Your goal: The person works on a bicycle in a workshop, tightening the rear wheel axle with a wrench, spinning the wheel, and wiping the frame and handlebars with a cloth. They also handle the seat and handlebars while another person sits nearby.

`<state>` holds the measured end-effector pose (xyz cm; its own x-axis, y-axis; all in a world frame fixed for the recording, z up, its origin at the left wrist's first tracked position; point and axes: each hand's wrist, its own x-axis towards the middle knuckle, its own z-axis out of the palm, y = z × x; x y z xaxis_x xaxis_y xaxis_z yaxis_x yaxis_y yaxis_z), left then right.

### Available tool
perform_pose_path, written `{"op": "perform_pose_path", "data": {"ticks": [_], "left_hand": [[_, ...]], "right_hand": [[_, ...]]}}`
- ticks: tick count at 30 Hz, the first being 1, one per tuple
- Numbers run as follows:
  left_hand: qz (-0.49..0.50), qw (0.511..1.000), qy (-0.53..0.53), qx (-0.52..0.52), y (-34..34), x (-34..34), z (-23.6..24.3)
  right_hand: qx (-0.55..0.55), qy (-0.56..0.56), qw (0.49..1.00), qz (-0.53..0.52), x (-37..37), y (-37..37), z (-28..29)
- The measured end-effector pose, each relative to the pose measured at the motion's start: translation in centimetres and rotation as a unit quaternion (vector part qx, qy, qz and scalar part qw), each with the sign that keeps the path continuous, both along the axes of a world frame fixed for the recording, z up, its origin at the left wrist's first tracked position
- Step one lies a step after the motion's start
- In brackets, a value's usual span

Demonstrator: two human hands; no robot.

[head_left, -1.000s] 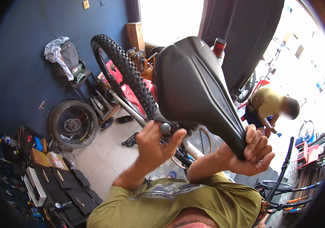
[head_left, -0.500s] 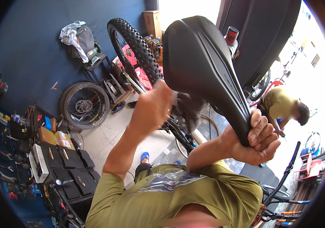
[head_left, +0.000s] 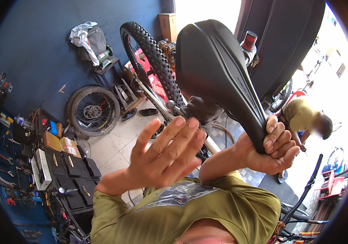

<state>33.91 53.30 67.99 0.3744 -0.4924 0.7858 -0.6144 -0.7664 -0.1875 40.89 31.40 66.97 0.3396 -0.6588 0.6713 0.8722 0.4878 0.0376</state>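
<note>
My right hand (head_left: 269,150) is closed round the nose of a black bike saddle (head_left: 210,69). My left hand (head_left: 164,154) has its fingers apart, just below a dark grey cloth-like bundle (head_left: 202,110) under the saddle, beside a small round-ended knob (head_left: 170,105). I cannot tell whether my fingertips touch the bundle. Behind the saddle is a knobby-tyred bike wheel (head_left: 157,61), and a red-and-silver cylindrical piece (head_left: 249,40) shows at its right. The bike's pale frame is partly hidden by my hand.
A tool board (head_left: 5,162) and dark bench (head_left: 62,171) stand left. A loose wheel (head_left: 92,112) leans by the blue wall near shoes (head_left: 129,115) and a stool with a bag (head_left: 94,44). At right are a bent-over person (head_left: 302,112), handlebars (head_left: 304,191) and a red chair (head_left: 327,183).
My left hand has left the knob, moved down and toward me, and spread its fingers. My right hand still grips the saddle, which appears higher in view than a second ago.
</note>
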Motion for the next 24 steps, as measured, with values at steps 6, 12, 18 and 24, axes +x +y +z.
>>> {"op": "perform_pose_path", "data": {"ticks": [6,12,18,24], "left_hand": [[0.021,0.627,0.770,-0.115,1.7,2.1,-13.2],[-0.034,0.948,0.273,-0.163,2.9,2.4,-6.7],[-0.120,0.990,-0.075,0.027,-1.7,0.6,-2.9],[0.242,0.929,-0.038,-0.277,9.0,13.3,-5.3]], "right_hand": [[-0.013,0.012,1.000,0.003,-0.3,0.0,0.0],[-0.002,0.008,1.000,0.015,-0.3,-0.3,0.0],[0.011,0.001,1.000,0.022,-0.1,0.1,0.1],[0.029,-0.011,0.999,0.025,0.0,-0.3,0.6]]}}
